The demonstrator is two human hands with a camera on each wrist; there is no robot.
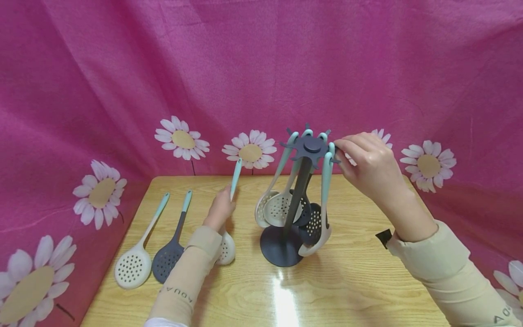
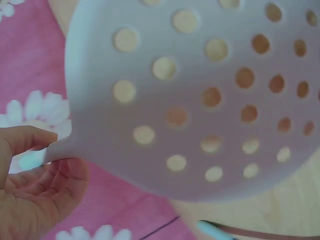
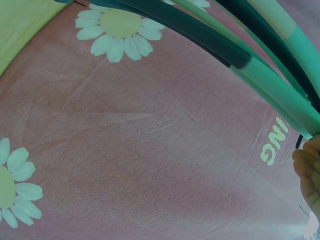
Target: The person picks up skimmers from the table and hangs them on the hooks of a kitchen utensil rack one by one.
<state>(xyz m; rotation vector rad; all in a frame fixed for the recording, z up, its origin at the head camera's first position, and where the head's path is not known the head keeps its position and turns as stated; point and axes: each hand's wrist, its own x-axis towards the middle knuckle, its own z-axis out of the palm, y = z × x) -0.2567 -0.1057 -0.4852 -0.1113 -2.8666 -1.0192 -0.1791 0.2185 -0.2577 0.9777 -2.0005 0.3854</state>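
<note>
My left hand (image 1: pixel 220 209) grips a white skimmer (image 2: pixel 195 100) by the handle, near its round, holed head. The skimmer's teal handle end (image 1: pixel 236 175) points toward the backdrop. At the top of a dark utensil stand (image 1: pixel 312 144), my right hand (image 1: pixel 369 165) pinches the teal handle end (image 1: pixel 332 148) of a dark slotted utensil (image 1: pixel 313 225) at the stand's right side. In the right wrist view only some fingers (image 3: pixel 310 172) show, beside the teal handle ends. A white ladle (image 1: pixel 316 247) hangs in front. White skimmers (image 1: pixel 282 209) hang on the left.
To the left on the wooden table (image 1: pixel 347 290) lie another white skimmer (image 1: pixel 132 268) and a dark skimmer (image 1: pixel 165 261), both with teal handle ends. The stand's round base (image 1: pixel 278 250) rests on the table. A pink flowered cloth (image 1: pixel 245 68) encloses the back and sides.
</note>
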